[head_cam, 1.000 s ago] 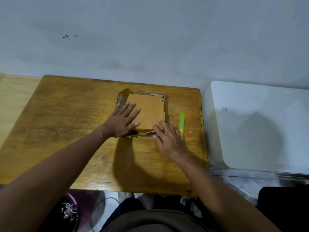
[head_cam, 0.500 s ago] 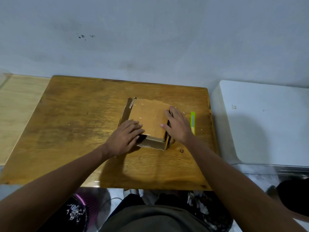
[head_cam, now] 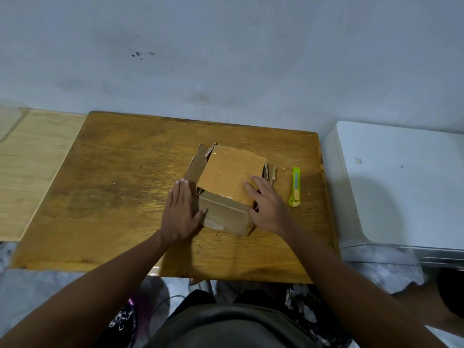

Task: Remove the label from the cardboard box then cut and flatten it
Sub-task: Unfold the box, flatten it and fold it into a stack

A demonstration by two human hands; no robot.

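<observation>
A brown cardboard box stands on the wooden table, right of centre, with its torn flaps splayed at the left and right sides. My left hand lies flat with straight fingers against the box's left side, thumb on the near wall. My right hand rests with spread fingers on the near right corner of the top panel. A green utility knife lies on the table just right of the box, untouched.
A white appliance or cabinet stands right of the table. A lighter wooden surface adjoins the table's left edge. The grey wall runs behind. Small cardboard scraps lie near the box.
The box has gone from a flattened shape under both palms to a standing shape. My left hand slid to its left side and my right hand moved onto its top right corner.
</observation>
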